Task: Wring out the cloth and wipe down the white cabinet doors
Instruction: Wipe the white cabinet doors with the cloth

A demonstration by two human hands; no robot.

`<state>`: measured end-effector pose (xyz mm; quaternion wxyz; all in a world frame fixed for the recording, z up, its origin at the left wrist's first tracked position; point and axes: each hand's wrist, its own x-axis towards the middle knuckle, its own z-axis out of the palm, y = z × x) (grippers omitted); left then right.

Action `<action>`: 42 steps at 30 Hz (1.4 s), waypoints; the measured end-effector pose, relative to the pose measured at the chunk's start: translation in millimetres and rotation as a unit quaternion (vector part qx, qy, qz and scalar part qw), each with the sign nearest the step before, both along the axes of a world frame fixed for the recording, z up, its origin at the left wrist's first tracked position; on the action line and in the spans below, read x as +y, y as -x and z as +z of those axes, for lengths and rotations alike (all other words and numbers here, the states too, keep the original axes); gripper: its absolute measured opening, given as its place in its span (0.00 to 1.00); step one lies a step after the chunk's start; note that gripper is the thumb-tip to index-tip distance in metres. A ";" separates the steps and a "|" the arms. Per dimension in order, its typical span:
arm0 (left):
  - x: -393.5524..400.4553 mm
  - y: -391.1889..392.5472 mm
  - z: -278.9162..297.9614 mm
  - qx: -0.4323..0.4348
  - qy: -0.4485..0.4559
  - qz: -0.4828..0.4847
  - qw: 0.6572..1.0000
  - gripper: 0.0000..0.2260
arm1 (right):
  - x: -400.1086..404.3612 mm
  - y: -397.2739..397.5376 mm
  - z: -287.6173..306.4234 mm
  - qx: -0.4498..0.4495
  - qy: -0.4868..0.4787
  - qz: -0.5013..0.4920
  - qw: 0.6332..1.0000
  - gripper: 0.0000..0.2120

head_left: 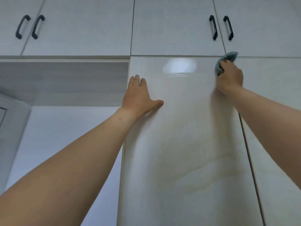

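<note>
- The right hand (230,77), at the upper right of the frame, has its fingers clenched around a bunched blue-grey cloth (225,62), pressing it against the top right corner of a tall glossy white cabinet door (184,144).
- The cloth pokes out above the knuckles and reaches the seam where the tall door meets the upper cabinets.
- The left hand (140,95), left of centre, lies flat on the same door near its left edge, fingers released and spread, thumb pointing right, holding nothing.
- Both bare forearms reach up from the bottom corners of the frame.
- A bright patch of reflected light sits near the top of the tall door, between the two hands.
- Faint curved streaks show lower down on its surface.
- Above, a row of smaller white upper cabinet doors (172,26) carries two pairs of black curved handles (213,27), one pair upper left, one upper right.
- At the left, under the upper cabinets, is a grey recessed panel (63,82).
</note>
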<state>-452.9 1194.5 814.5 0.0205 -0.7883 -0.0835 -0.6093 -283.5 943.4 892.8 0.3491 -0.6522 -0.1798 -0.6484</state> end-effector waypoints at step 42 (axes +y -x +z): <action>30.1 13.3 -82.6 -0.011 -0.084 -0.002 0.996 0.39 | 223.7 132.0 -58.3 -0.092 0.339 0.076 0.933 0.30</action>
